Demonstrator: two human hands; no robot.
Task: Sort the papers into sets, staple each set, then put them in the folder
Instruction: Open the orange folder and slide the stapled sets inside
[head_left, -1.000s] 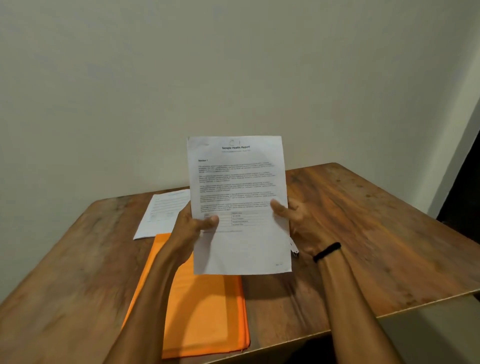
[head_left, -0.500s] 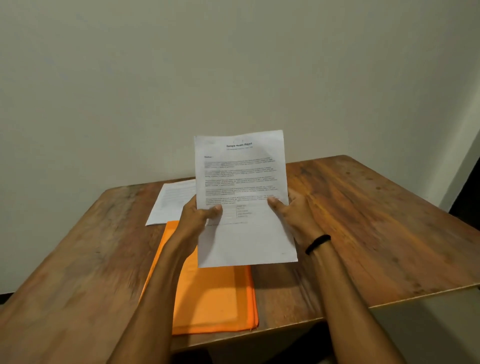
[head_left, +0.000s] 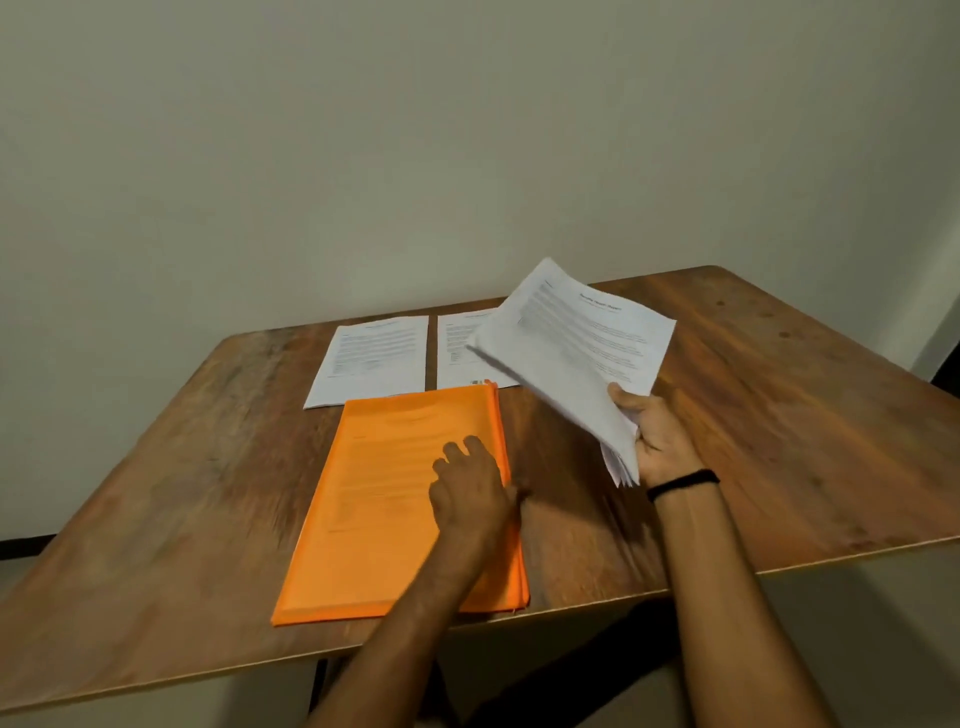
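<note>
Above table (head_left: 208, 467): right hand (head_left: 660, 441) grips papers (head_left: 576, 353); left hand (head_left: 467, 483) on folder (head_left: 384, 493).

— What is seen beyond the table (head_left: 779, 415)?
— A plain pale wall (head_left: 415, 156) is seen, evenly lit.
— And the table itself?
— Brown wood is shown, streaked and worn, with rounded far corners. A dark opening (head_left: 949, 364) is glimpsed at the right, and a dark strip (head_left: 26, 545) low on the left.
</note>
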